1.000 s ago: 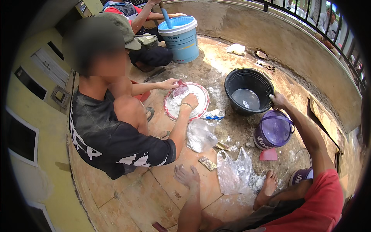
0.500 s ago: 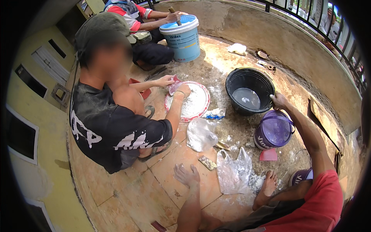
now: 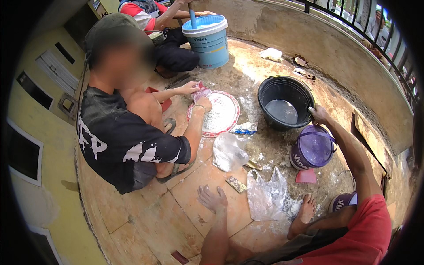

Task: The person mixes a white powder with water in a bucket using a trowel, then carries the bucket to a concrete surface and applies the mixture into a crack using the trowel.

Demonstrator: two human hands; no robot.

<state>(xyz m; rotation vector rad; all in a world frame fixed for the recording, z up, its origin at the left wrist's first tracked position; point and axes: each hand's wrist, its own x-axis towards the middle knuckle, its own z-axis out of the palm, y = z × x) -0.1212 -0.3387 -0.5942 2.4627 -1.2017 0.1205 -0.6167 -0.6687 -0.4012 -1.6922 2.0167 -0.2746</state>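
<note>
Orange floor tiles [image 3: 150,221] lie beyond the left hand [image 3: 213,198], fingers spread, empty. Nearer, the right hand [image 3: 319,114] clasps the round black plastic basin [image 3: 282,89] lying leftward by its rim; thumb placement is unclear.

Bright daylight, sunlit floor [image 3: 244,65], fisheye-bent edges

On the left is a yellow wall [image 3: 58,141] with dark windows [image 3: 24,152]; a low brown wall [image 3: 344,64] curves below black railing [image 3: 307,6]. Sunlight brightens the partly tiled floor [image 3: 145,225].
</note>
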